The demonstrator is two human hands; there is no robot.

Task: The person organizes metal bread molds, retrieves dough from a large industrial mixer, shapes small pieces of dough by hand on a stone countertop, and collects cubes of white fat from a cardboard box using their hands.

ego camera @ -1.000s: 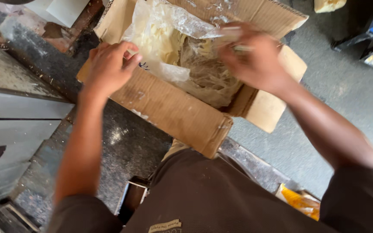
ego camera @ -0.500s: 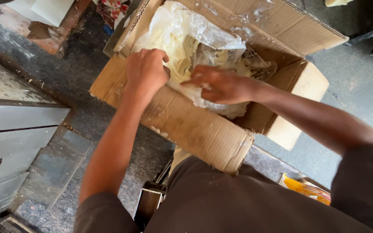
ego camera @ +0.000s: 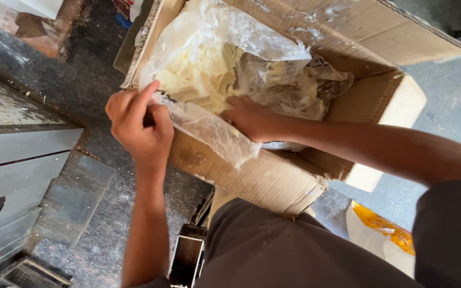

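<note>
An open cardboard box [ego camera: 273, 176] stands in front of me with its flaps spread. Inside lies a clear plastic liner bag [ego camera: 252, 42] holding pale yellow, waxy chunks [ego camera: 198, 69]. My left hand [ego camera: 137, 125] pinches the edge of the plastic liner and folds it over the box's near wall. My right hand [ego camera: 252, 117] reaches into the box, fingers down among the pale chunks under the plastic; its fingertips are hidden.
A dark, dusty stone floor [ego camera: 70, 85] lies to the left, with grey metal sheets [ego camera: 17, 160] beside it. A small open metal channel [ego camera: 188, 258] sits by my knee. A white and orange bag [ego camera: 380, 234] lies at lower right on grey concrete.
My left hand has moved from the box's near edge to grip the plastic liner's edge. My right hand has gone deeper into the box contents. The view has shifted closer.
</note>
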